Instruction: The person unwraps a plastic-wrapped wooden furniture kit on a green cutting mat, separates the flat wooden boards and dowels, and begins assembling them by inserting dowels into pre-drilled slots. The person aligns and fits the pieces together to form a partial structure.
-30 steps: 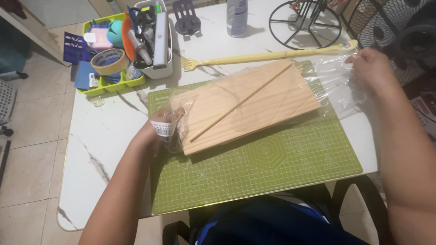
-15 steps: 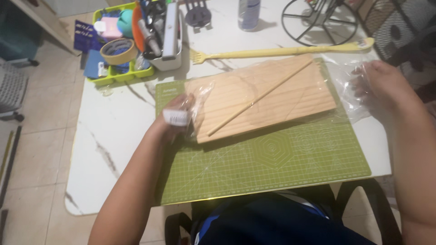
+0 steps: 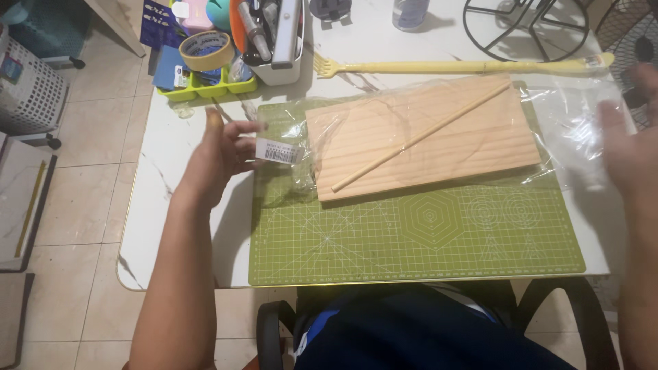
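Board (image 3: 425,137) in clear bag (image 3: 576,130) on green mat (image 3: 411,240); left hand (image 3: 219,154) spread beside its left edge, right hand (image 3: 627,154) open, blurred, off bag's right end.

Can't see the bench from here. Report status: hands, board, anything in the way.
Left hand open, just off the bagged end. Right hand open, blurred, beside the bag. Wooden board in clear plastic bag, dowel across it, on green cutting mat.
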